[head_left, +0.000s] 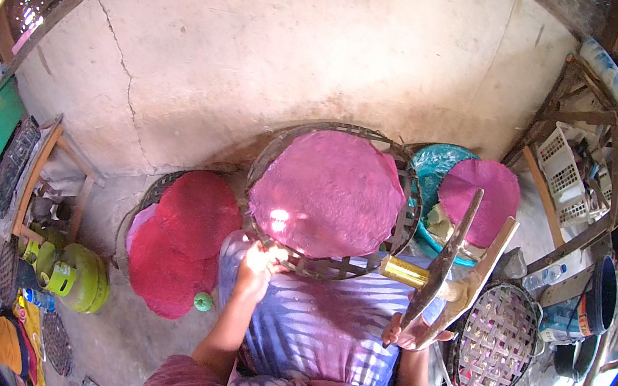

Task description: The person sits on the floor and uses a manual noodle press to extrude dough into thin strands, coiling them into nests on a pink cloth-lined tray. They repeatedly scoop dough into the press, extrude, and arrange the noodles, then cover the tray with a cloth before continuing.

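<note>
Left hand [257,263] closed on the near rim of a round woven tray [403,204], fingers curled over the edge. On that tray, a large magenta disc [328,194] (thin, flat, nearly filling the weave), lying just beyond the left hand and tilted slightly toward the wall. Right hand [409,331] gripping two long tools: a dark flat paddle [448,255] and a pale wooden stick [485,263], both rising up and to the right from the fist, crossed near a brass-coloured cylinder [405,273]. Tray to the upper left of the right hand, apart from it; lower edge resting over a lap in striped purple cloth [317,323].

Left of the tray, on the floor, a second basket holding overlapping red discs [186,236], with a small green ball [203,301] beside it. Behind the tools, another magenta disc [480,197] over a teal basin [434,165]. Right of the right hand, an empty woven tray [496,344]. Far left, a green gas cylinder [82,278]; far right, a wooden rack [596,149] with a white crate [563,169].
</note>
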{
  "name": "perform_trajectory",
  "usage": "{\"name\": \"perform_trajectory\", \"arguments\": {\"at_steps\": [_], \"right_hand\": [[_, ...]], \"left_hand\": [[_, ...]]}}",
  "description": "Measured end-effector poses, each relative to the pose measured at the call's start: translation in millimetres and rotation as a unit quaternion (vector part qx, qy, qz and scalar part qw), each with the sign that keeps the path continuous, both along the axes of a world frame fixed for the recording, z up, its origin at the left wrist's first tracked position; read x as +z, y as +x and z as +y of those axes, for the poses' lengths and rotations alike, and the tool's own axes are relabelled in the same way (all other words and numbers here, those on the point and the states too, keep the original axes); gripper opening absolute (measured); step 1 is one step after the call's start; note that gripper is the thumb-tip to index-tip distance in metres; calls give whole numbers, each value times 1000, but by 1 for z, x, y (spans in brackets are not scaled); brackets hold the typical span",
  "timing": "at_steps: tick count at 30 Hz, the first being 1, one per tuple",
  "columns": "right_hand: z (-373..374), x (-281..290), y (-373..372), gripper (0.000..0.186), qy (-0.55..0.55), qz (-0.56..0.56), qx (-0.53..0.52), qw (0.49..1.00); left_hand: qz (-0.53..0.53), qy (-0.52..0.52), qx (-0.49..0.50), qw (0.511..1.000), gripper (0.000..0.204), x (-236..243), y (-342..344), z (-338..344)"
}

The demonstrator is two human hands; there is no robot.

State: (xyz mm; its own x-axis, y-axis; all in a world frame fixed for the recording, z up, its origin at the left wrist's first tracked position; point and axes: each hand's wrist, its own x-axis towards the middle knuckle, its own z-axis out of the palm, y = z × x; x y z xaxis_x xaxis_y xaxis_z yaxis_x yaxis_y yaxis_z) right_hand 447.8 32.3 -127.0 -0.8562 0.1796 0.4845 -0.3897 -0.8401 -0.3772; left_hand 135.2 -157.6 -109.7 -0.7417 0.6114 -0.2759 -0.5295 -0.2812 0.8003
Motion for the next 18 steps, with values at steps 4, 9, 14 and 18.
{"name": "perform_trajectory", "arguments": {"at_steps": [4, 9, 14, 18], "right_hand": [[-1, -1, 2, 127, -4, 0, -3, 1000], [-2, -3, 2, 125, -4, 6, -27, 1000], [-2, -3, 4, 124, 2, 5, -26, 1000], [0, -2, 1, 124, 14, -1, -14, 1000]], "left_hand": [[-54, 23, -9, 998, 19, 8, 66, 9], [13, -160, -206, 965, 26, -7, 135, 13], [87, -60, -365, 925, 34, -30, 115, 11], [138, -72, -392, 907, 32, -29, 90, 2]]}}
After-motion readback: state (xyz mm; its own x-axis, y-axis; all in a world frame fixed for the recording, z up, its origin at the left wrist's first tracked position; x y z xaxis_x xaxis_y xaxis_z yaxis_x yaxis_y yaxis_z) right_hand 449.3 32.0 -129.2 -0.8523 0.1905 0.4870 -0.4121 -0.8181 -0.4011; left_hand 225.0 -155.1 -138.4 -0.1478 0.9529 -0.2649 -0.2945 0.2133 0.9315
